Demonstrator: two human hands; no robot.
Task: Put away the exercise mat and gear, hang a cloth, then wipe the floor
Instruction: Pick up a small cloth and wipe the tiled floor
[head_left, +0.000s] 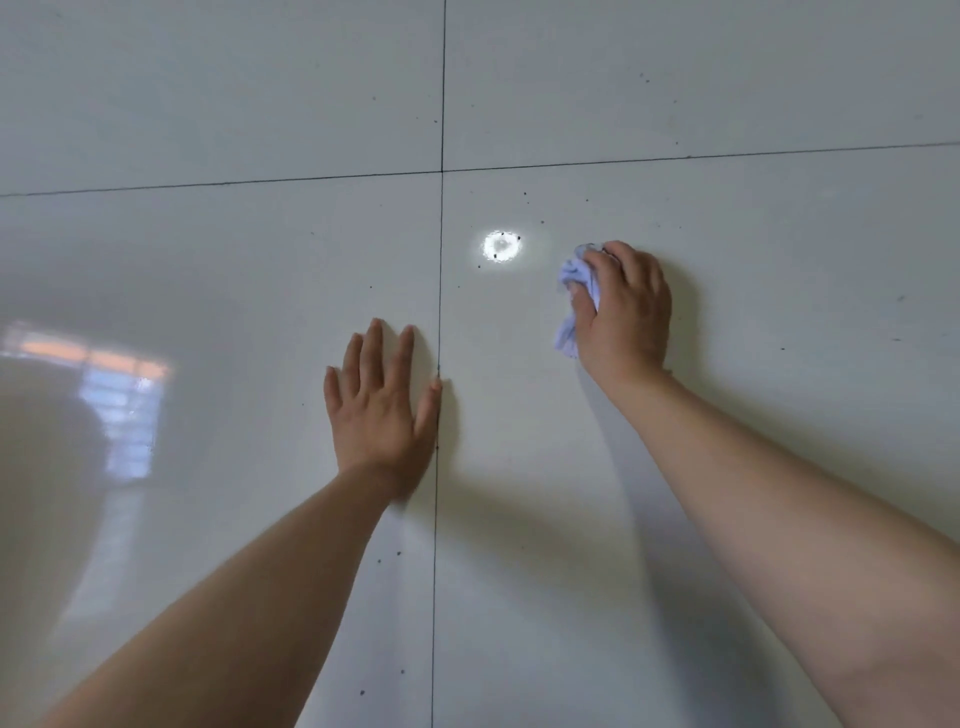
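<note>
Cloth (571, 273) gripped by right hand (626, 317) against floor (208, 260).

The tiled floor (208, 104) lies flat and offers open passage ahead of both hands to the far edge of view, and out to either side. Two obstacles occupy the surface. The left hand (382, 410) rests flat, its thumb at the lengthwise grout line (441, 104). The right hand (626, 312) grips a bunched cloth (574, 280) against the tile, right of that line. A bare strip of tile separates the hands. Both forearms span the near floor. Dark specks (379, 561) lie flush and block nothing.
</note>
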